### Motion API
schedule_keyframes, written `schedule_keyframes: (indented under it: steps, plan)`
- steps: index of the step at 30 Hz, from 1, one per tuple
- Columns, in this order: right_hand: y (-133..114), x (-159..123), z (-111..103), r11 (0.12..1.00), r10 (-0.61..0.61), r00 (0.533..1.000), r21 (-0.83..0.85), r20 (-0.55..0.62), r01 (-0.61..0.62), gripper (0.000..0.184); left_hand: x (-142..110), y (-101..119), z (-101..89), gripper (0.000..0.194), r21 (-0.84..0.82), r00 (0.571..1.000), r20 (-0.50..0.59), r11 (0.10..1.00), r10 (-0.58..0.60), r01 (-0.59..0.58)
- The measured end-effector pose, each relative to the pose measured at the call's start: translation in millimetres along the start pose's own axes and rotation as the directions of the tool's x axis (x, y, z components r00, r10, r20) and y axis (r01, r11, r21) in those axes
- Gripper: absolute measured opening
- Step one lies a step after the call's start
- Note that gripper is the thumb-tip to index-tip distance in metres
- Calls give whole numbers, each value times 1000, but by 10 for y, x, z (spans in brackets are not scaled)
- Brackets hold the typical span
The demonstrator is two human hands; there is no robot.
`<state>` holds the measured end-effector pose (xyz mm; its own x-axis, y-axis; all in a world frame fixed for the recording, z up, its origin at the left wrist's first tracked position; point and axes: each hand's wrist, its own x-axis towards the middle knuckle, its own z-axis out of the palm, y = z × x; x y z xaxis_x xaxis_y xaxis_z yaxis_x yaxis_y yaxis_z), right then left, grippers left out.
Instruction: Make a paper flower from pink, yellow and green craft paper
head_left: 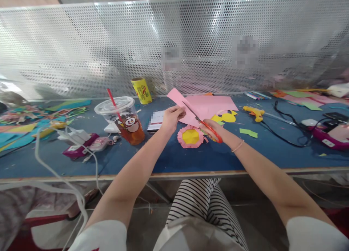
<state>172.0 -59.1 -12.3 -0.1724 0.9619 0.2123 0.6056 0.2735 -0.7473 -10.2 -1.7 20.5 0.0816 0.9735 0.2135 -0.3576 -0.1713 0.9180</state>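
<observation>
My left hand (173, 117) pinches a strip of pink paper (176, 96) that slants up and to the left. In my right hand (214, 129) are red-handled scissors (208, 127), their blades pointing up and left, close to the strip. Whether the blades touch the paper I cannot tell. Just below both hands lies a round paper flower (191, 136) with a pink ruffled rim and a yellow middle. Behind them a larger pink sheet (215, 102) rests on the table, with yellow paper pieces (228, 117) at its right front.
To the left stand a plastic cup (131, 125) of brown drink with a red straw and a yellow tube (141, 91). A yellow glue gun (253, 112) with a black cord lies right. White cables (40, 152) cross the left edge. A perforated metal screen (114, 43) closes off the back.
</observation>
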Motion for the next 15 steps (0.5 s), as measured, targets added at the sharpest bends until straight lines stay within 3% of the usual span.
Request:
schedule_keyframes:
  steps: [6, 15]
  plan:
    - [40, 1, 6, 998, 9, 998, 65, 61, -13, 40, -69, 34, 50, 25, 30, 998, 48, 999, -29, 28]
    - [-25, 8, -11, 1000, 12, 1000, -20, -2, -12, 42, -46, 36, 22, 24, 3, 996, 45, 997, -71, 71]
